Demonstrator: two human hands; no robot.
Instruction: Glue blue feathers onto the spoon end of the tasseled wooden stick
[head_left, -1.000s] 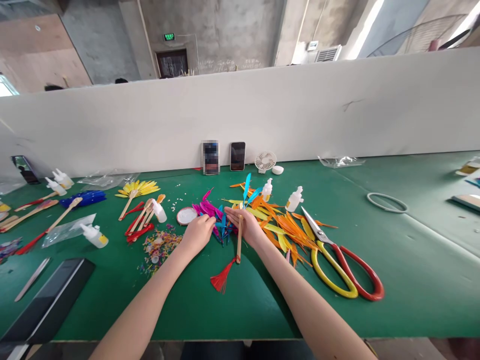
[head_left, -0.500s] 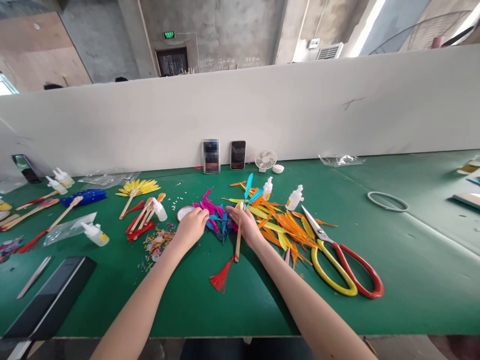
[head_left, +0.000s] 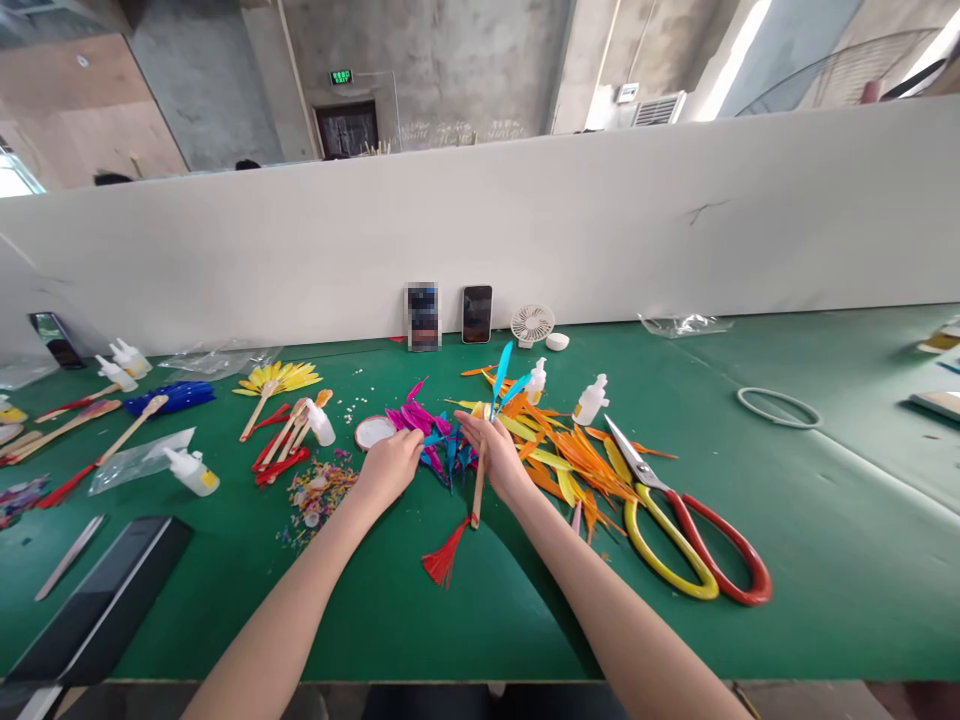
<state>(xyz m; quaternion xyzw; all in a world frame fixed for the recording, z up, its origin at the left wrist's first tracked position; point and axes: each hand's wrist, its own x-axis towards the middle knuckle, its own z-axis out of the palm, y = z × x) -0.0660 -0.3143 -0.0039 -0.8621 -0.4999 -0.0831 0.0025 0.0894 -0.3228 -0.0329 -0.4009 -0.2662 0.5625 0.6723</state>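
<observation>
My right hand (head_left: 498,458) is closed round a small feather fan with a wooden handle (head_left: 478,490), held upright. Blue feathers (head_left: 501,375) stick up from its top, and a red tassel (head_left: 445,556) hangs at the lower end onto the table. Low over a pile of magenta feathers (head_left: 412,412) and blue ones, my left hand (head_left: 391,465) pinches with its fingertips together at a blue feather (head_left: 433,440). Orange and yellow feathers (head_left: 577,455) lie spread just right of my right hand. A round white lid or dish (head_left: 373,432) sits beyond my left wrist.
Large scissors (head_left: 667,510) with red and yellow handles lie at right. Glue bottles (head_left: 591,400) stand behind the feathers. Left are a finished yellow fan (head_left: 276,378), a blue fan (head_left: 172,396), colourful bits (head_left: 319,495) and a black box (head_left: 105,590). Phones (head_left: 477,314) lean on the white partition.
My left hand has shifted slightly right, uncovering more of the white dish. My right hand keeps its hold on the fan. The whole view has dropped a few pixels.
</observation>
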